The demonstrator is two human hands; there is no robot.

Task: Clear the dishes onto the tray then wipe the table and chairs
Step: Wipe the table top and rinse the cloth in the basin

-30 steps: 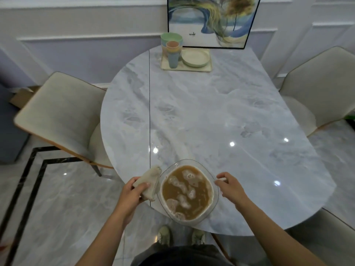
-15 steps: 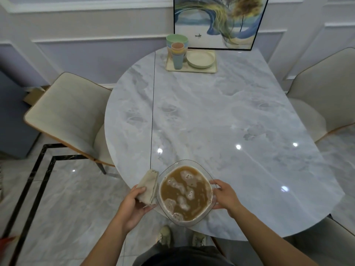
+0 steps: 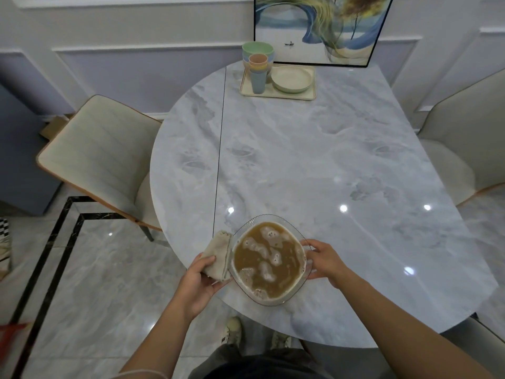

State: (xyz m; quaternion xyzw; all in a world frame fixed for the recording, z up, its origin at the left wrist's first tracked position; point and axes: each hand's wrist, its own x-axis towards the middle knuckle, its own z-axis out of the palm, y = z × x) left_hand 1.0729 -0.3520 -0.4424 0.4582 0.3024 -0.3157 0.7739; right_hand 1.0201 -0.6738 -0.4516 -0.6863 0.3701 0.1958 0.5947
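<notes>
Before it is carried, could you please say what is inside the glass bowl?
Brown liquid with pale foamy patches fills the glass bowl; anything below its surface is hidden.

Glossy marble table (image 3: 314,165), clear glass bowl (image 3: 246,228)

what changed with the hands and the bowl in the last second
The right hand moved in from beside the glass bowl and took hold of its right rim. The left hand, holding the cloth, lowered against the bowl's left side. The bowl stayed at the near edge of the table; the tray at the far side is unchanged.
</notes>
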